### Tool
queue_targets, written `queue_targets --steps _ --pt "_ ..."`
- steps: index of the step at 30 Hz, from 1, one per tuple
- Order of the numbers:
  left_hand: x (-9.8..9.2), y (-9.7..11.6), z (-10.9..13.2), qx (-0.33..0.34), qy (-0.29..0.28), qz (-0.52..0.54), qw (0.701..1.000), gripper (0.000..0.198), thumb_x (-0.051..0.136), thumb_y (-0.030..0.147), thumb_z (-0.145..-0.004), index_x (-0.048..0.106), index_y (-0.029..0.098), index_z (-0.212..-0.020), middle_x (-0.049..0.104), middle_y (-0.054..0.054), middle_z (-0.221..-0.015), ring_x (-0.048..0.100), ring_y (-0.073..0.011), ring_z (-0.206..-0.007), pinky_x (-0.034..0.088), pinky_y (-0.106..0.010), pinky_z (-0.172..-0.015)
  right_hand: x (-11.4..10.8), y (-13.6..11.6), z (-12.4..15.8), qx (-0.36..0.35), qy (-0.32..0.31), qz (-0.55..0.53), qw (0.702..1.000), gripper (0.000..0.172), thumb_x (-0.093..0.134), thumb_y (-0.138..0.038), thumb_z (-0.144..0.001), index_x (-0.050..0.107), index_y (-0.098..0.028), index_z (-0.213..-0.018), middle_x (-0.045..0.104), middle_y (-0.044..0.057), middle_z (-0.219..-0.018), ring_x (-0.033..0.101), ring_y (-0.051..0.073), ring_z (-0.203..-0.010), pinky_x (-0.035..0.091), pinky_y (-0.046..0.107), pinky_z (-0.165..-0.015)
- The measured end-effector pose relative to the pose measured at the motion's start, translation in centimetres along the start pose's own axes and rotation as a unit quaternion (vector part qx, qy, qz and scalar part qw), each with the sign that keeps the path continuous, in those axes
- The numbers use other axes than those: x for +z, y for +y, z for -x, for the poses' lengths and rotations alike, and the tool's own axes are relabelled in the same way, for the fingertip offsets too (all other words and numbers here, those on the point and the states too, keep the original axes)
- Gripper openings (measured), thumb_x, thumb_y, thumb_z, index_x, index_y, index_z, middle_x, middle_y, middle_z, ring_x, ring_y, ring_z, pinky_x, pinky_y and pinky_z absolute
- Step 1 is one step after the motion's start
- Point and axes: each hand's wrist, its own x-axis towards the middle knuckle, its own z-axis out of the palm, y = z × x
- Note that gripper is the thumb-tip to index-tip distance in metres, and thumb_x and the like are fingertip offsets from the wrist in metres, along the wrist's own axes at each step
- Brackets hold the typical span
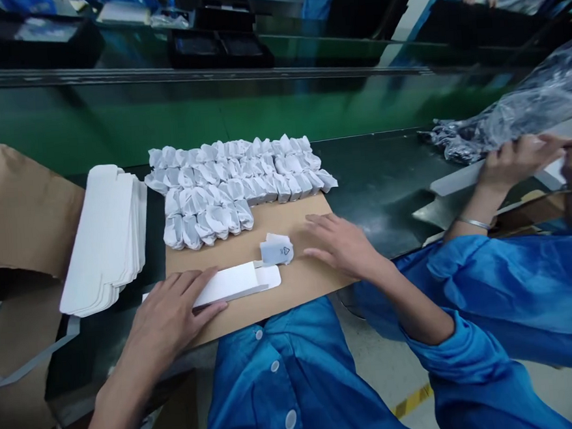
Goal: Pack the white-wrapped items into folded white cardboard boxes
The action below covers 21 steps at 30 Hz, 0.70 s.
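Note:
My left hand (178,313) grips a long white box (234,282) that lies on a brown cardboard sheet (291,292), thumb on the near side and fingers over the top. The box's right end has its flaps open. Just beyond that end sits a small packet (276,249) in thin white wrapping with a printed triangle mark; what is inside is hidden. To the right of the packet, my right hand (334,244) hovers with fingers apart, holding nothing. Rows of similar white-wrapped packets (234,172) cover the far part of the sheet.
Flat white cartons (104,234) are stacked at the left, near a large brown cardboard box (18,200). A green barrier (220,114) runs behind the work surface. At the right, a co-worker's hands (512,163) handle white cardboard near clear plastic bags (518,113).

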Motion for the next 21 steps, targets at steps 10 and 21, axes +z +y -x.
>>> queue_targets --steps 10,21 --pt "-0.6 0.4 1.2 0.025 0.085 -0.041 0.995 0.048 0.061 0.046 -0.088 0.06 0.018 -0.126 0.074 -0.009 -0.101 0.066 -0.0246 -0.085 0.045 -0.034 -0.075 2.5 -2.7 -2.9 0.023 -0.004 -0.178 0.984 0.034 0.069 -0.024 -0.083 0.064 -0.016 -0.116 0.069 0.011 -0.109 0.063 0.026 -0.102 0.052 0.043 -0.089" --pt "-0.7 1.9 2.2 -0.025 0.122 -0.043 0.991 0.05 0.064 0.041 -0.087 0.055 0.023 -0.133 0.073 -0.009 -0.104 0.067 -0.0252 -0.084 0.044 -0.035 -0.072 0.5 -6.9 0.2 -0.085 0.059 -0.19 0.976 0.036 0.058 -0.018 -0.092 0.056 -0.016 -0.128 0.063 0.017 -0.116 0.059 0.027 -0.104 0.054 0.043 -0.087"
